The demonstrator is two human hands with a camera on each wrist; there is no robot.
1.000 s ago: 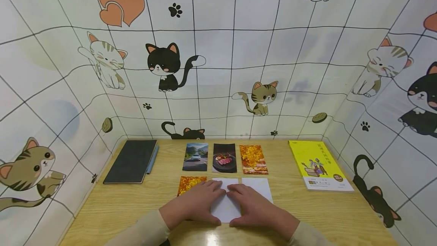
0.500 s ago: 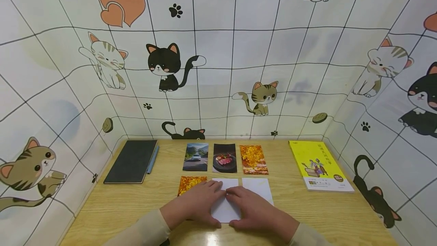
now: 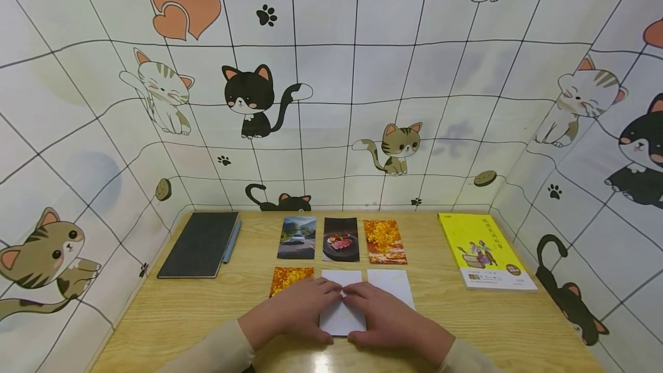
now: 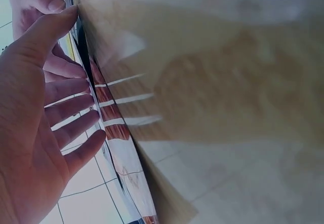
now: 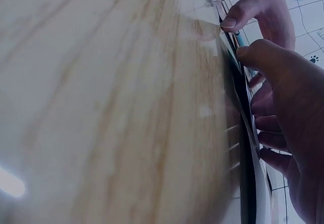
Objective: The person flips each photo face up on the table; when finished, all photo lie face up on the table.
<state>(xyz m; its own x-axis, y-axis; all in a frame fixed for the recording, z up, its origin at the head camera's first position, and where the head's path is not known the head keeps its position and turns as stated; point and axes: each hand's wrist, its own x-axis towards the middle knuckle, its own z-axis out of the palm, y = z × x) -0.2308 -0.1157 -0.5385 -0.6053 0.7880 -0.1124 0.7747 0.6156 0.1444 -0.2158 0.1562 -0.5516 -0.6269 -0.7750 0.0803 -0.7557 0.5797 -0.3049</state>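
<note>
A white blank-faced card (image 3: 343, 318) lies in the middle of the near row, its near edge showing a thin dark line. My left hand (image 3: 303, 309) rests along its left side, fingers fairly straight, thumb at the near left corner. Mirroring it, my right hand (image 3: 385, 316) touches the right side with its thumb by the near right corner. The fingertips of both hands almost meet on the card. In the right wrist view, a dark underside (image 5: 247, 183) shows beneath a card edge. An autumn-leaf card (image 3: 291, 277) and another white card (image 3: 395, 282) flank it, partly covered by the hands.
Behind stand three face-up cards in a row: a car picture (image 3: 296, 238), a steak plate picture (image 3: 340, 240) and autumn leaves (image 3: 385, 242). A black notebook (image 3: 198, 245) with a blue pen (image 3: 231, 242) lies left; a yellow book (image 3: 484, 249) lies right on the wooden table (image 3: 207, 309).
The near edge of the middle white card has shifted very slightly and now shows a dark line. Both hands stay almost in place.
</note>
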